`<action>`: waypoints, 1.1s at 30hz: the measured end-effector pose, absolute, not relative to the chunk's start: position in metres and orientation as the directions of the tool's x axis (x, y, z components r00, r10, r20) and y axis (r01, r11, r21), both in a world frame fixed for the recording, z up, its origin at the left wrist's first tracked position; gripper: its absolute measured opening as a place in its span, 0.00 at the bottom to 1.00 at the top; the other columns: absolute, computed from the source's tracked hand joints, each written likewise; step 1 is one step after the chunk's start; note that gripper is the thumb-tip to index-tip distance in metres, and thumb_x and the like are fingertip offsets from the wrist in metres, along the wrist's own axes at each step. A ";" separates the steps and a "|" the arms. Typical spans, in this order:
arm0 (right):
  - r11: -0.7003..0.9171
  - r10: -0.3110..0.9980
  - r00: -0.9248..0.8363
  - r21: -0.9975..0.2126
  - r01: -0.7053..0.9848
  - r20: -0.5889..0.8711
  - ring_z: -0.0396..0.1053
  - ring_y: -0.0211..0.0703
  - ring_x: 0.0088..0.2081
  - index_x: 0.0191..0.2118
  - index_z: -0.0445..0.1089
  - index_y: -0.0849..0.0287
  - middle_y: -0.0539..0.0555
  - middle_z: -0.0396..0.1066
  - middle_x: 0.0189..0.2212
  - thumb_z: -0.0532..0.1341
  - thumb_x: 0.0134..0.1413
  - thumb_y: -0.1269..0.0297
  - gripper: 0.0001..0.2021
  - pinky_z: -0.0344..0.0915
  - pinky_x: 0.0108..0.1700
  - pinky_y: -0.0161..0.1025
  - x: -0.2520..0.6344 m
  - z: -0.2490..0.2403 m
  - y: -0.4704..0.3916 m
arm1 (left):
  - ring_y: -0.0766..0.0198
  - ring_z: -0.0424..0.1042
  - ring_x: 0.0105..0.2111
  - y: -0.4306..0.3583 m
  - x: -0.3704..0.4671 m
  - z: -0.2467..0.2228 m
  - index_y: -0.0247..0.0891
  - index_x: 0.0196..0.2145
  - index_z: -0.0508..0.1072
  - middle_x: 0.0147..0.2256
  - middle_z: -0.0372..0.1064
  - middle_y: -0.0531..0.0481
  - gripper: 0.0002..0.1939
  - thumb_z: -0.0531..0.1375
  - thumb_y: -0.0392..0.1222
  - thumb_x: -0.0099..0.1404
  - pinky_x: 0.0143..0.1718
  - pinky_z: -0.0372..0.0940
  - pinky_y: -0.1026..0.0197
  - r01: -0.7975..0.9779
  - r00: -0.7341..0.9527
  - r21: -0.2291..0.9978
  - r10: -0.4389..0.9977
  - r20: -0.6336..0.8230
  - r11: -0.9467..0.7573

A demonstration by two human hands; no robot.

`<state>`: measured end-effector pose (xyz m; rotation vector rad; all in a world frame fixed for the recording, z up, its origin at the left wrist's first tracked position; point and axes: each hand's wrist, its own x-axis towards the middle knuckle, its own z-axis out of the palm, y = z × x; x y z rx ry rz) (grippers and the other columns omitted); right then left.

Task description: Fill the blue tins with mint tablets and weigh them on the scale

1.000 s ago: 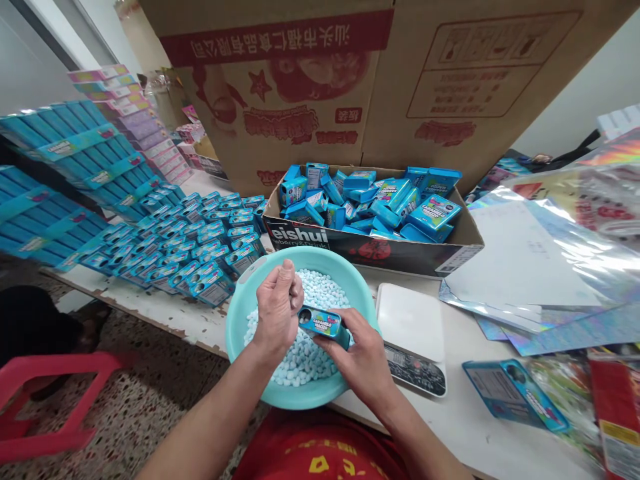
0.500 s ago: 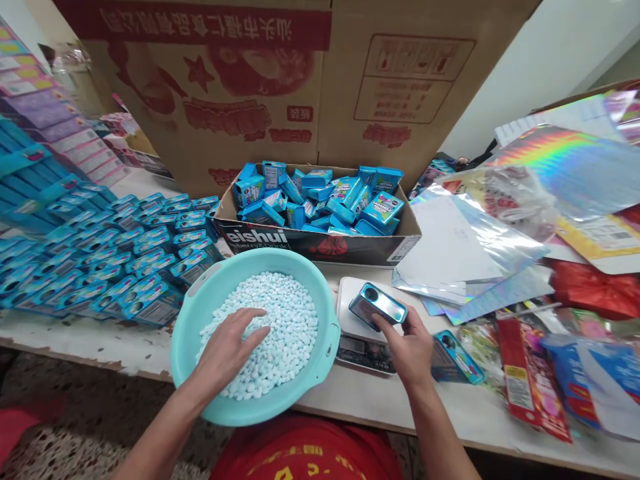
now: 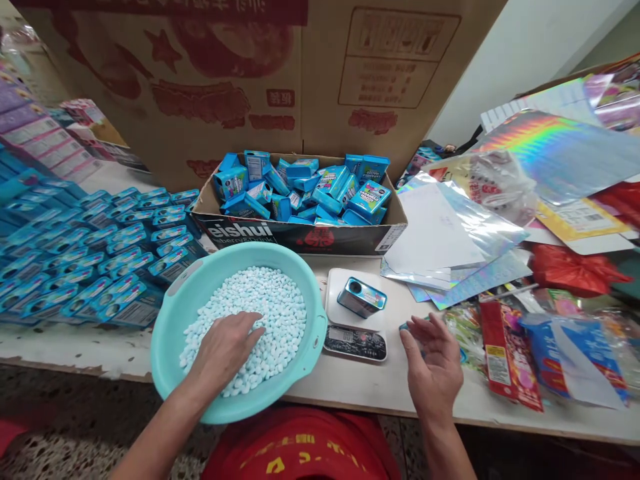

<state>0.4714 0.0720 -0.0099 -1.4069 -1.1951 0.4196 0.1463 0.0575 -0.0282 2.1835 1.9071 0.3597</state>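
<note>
While the left hand [image 3: 225,350] dips palm-down into the pale candies [image 3: 270,293], thumb and forefinger apart, its underside stays out of sight; the right hand [image 3: 434,367] is open and empty, mostly covering a blue object [image 3: 406,326]. Between bowl [image 3: 313,360] and right hand, there's the printed tin [image 3: 362,298] on the scale [image 3: 333,297], display unreadable! Farther left, tin rows [image 3: 120,257] run out of frame.
</note>
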 end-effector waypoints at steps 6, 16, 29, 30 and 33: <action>0.138 0.790 0.483 -0.877 0.459 0.377 0.71 0.44 0.37 0.49 0.66 0.60 0.55 0.72 0.34 0.66 0.48 0.61 0.21 0.68 0.42 0.46 0.480 -0.013 0.059 | 0.53 0.72 0.40 0.058 0.153 -0.027 0.40 0.43 0.71 0.38 0.73 0.45 0.13 0.50 0.44 0.67 0.40 0.63 0.54 0.946 0.187 0.267 0.982 0.010 -0.183; 0.051 0.862 0.428 -0.886 0.462 0.273 0.69 0.42 0.35 0.46 0.69 0.60 0.54 0.71 0.32 0.64 0.49 0.57 0.19 0.66 0.43 0.46 0.474 -0.029 0.050 | 0.55 0.71 0.38 0.054 0.157 -0.027 0.41 0.40 0.72 0.36 0.72 0.46 0.11 0.51 0.42 0.67 0.39 0.62 0.56 0.936 0.232 0.266 0.972 0.022 -0.230; 0.088 0.751 0.466 -0.770 0.631 0.468 0.68 0.44 0.33 0.46 0.69 0.61 0.56 0.70 0.34 0.63 0.51 0.55 0.19 0.66 0.42 0.47 0.487 -0.024 0.044 | 0.55 0.70 0.44 0.114 0.185 0.041 0.41 0.45 0.71 0.43 0.72 0.45 0.14 0.53 0.46 0.66 0.45 0.62 0.56 0.772 0.356 0.473 0.906 0.230 -0.424; 0.101 0.718 0.464 -0.737 0.668 0.519 0.68 0.44 0.33 0.47 0.68 0.61 0.57 0.70 0.36 0.64 0.51 0.56 0.19 0.66 0.42 0.47 0.488 -0.023 0.044 | 0.56 0.69 0.45 0.125 0.196 0.049 0.41 0.46 0.70 0.44 0.72 0.45 0.14 0.54 0.46 0.66 0.46 0.62 0.56 0.731 0.380 0.512 0.892 0.245 -0.452; 0.103 0.661 0.430 -0.641 0.761 0.615 0.67 0.44 0.33 0.47 0.68 0.60 0.58 0.69 0.38 0.65 0.50 0.57 0.19 0.66 0.42 0.49 0.493 -0.020 0.043 | 0.55 0.66 0.48 0.156 0.235 0.059 0.42 0.51 0.67 0.48 0.68 0.44 0.19 0.58 0.44 0.62 0.46 0.61 0.56 0.629 0.489 0.573 0.840 0.233 -0.525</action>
